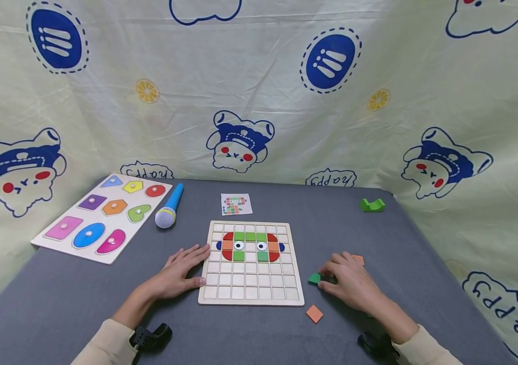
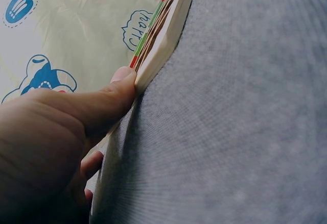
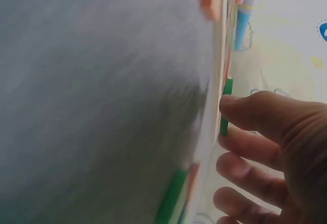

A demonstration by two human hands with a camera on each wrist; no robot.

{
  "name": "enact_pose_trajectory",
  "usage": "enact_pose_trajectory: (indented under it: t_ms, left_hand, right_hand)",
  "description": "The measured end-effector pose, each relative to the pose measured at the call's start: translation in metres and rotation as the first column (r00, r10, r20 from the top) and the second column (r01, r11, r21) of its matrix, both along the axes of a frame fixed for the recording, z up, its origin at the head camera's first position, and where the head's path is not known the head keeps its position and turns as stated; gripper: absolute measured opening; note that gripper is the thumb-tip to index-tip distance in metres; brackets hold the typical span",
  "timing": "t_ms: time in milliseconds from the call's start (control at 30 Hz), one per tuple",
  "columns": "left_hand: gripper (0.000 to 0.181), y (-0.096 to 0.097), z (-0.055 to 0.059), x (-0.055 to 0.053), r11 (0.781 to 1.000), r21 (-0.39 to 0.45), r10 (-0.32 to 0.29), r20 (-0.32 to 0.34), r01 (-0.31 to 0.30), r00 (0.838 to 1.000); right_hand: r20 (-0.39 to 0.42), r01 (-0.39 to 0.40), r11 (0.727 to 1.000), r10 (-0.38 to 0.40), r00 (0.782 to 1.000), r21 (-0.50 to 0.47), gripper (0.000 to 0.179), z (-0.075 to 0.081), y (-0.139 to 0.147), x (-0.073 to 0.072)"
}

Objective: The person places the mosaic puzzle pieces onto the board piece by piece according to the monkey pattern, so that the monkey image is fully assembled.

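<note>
A square wooden grid board (image 1: pixel 254 280) lies on the table with colored tiles in its upper rows, red corners, green squares and two eye tiles among them. My left hand (image 1: pixel 182 272) lies along its left side with extended fingers; the thumb touches the frame's edge in the left wrist view. To the right of the board, my right hand (image 1: pixel 347 281) pinches a green tile (image 3: pixel 226 106) between thumb and index finger, low over the table. An orange square tile (image 1: pixel 314 314) lies in front of that hand, and another orange tile (image 1: pixel 357 259) shows partly behind it.
Behind the board lies a small picture card (image 1: pixel 236 204). A toy microphone (image 1: pixel 169 207) and a white shape-puzzle board (image 1: pixel 76 213) with knobbed pieces lie at the left. At the far right sits a green wavy block (image 1: pixel 372 205). A printed cloth hangs around the table.
</note>
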State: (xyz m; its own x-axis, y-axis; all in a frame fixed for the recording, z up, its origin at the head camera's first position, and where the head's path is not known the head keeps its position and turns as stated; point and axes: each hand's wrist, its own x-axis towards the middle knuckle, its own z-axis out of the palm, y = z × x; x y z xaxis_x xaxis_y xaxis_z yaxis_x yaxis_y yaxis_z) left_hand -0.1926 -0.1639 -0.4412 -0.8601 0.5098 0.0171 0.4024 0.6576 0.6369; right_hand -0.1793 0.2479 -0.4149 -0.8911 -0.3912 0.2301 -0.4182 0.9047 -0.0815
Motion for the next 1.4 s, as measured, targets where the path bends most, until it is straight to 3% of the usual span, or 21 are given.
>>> enact_pose_trajectory:
  t_ms: [333,767,1067,1400]
  left_hand:
    - [0.069,0.000,0.001,0.001,1.000,0.000,0.003,0.009,-0.003,1.000]
    - [0.070,0.001,-0.002,-0.001,1.000,-0.003,0.010,0.018,-0.010,1.000]
    - [0.070,0.000,-0.001,-0.001,1.000,0.001,0.005,0.010,-0.005,1.000]
    - [0.068,0.002,-0.002,-0.001,1.000,0.002,0.009,0.002,-0.009,1.000]
  right_hand:
    - [0.015,-0.107,0.993,0.108,0.994,-0.053,0.022,0.012,-0.045,-0.007]
    - [-0.012,-0.258,0.965,0.258,0.966,-0.050,0.017,0.014,-0.121,-0.026]
    - [0.082,-0.257,0.966,0.257,0.963,-0.008,0.018,0.011,-0.158,-0.038]
    - [0.123,-0.229,0.972,0.223,0.967,0.042,0.014,0.009,-0.175,-0.043]
